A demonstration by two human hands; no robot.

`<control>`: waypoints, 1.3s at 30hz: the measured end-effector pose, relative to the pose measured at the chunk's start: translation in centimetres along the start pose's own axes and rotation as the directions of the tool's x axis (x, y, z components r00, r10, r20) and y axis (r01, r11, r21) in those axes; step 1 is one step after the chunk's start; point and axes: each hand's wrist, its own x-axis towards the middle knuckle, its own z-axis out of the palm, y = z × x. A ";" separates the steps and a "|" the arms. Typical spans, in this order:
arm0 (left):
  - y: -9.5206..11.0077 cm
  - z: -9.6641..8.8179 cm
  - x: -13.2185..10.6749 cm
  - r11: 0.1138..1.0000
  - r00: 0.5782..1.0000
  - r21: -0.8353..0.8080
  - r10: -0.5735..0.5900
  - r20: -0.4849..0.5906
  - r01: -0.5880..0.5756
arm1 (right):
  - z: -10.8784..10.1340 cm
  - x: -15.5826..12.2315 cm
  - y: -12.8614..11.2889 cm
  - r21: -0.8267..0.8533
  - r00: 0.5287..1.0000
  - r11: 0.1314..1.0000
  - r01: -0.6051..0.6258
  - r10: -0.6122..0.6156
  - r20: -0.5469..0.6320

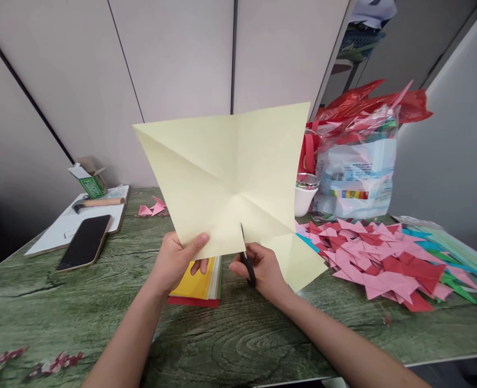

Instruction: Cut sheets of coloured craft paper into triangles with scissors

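A large pale yellow sheet of paper [206, 172], creased along several lines that meet near its middle, is held up over the table. My left hand [179, 256] pinches its lower left edge, thumb on the near face. In my right hand [262, 267] is a pair of scissors [248, 268] with black handles, fingers closed round them. Their blades run into the sheet from its lower edge toward the centre, and the lower right part bends away from the cut. Below the sheet lies a stack of coloured paper [195, 283], partly hidden by it.
Right of the sheet is a pile of folded pink, red, blue and green paper pieces [384, 258], with a plastic bag [355, 172] and white cup [305, 196] behind. At left lie a phone [85, 242], a hammer [101, 202] and a small green box [90, 180].
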 end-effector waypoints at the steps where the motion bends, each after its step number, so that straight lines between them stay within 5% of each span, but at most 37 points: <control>1: 0.0 0.0 0.0 1.000 1.000 0.012 0.001 0.006 -0.002 | 0.0 0.0 0.0 0.008 1.000 1.000 0.008 -0.008 0.007; 14: 0.0 0.2 0.0 0.995 0.999 0.091 -0.030 0.038 0.026 | -0.2 0.3 0.0 0.002 0.994 0.995 0.102 -0.102 0.044; 39: 0.0 0.2 0.0 0.996 0.998 0.085 -0.038 0.047 0.034 | 0.2 0.1 -0.5 -0.033 0.998 0.998 0.055 -0.056 -0.021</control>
